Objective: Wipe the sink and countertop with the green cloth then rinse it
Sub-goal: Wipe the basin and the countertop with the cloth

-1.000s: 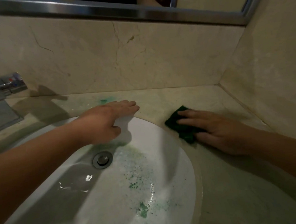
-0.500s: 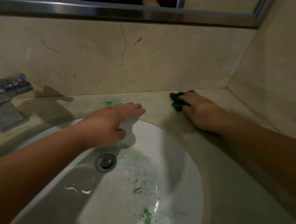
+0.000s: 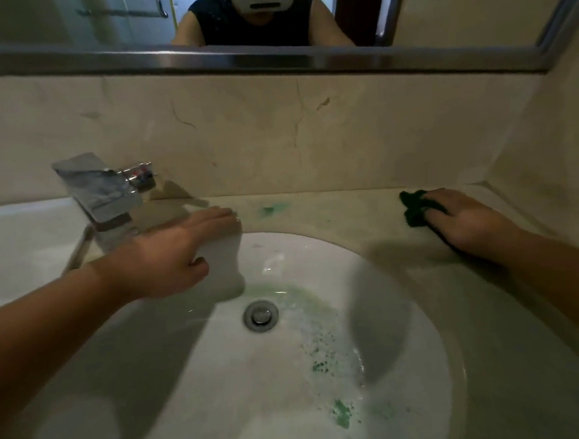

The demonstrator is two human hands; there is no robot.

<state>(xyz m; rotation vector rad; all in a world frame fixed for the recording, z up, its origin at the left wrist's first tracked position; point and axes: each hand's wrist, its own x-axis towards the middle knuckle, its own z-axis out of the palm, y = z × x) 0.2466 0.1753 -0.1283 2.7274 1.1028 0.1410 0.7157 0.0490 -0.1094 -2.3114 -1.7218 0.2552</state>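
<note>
Cloth (image 3: 415, 209), dark green and bunched, lies on the table (image 3: 348, 213) at the back right, close to the corner where the marble back wall (image 3: 277, 136) meets the side wall. The right hand (image 3: 462, 223) rests on top of it, palm down, fingers laid fairly straight and pressing the fabric onto the stone rather than gripping it. Most of the cloth that shows pokes out past the fingertips toward the left; a thin dark edge of it also peeks from under the heel of the hand on the near side. Cloth and hand sit just outside the right rim of the sink (image 3: 317, 254), apart from the bowl itself.

The left hand (image 3: 176, 255) lies relaxed and holds nothing. Its straight fingers rest on the table at the back left edge of the sink, and its thumb hangs over the white inner wall. The chrome faucet (image 3: 105, 192) stands just beyond and left of it.

A pale green smear (image 3: 274, 210) marks the table between the two hands, nearer the left one. Inside the sink, a green tint rings the drain (image 3: 260, 315), and green specks and blotches (image 3: 341, 408) scatter down the near right slope of the bowl.

Above the back wall runs the metal-framed mirror (image 3: 273, 59), which reflects a person in a dark sleeveless top wearing a white headset.
</note>
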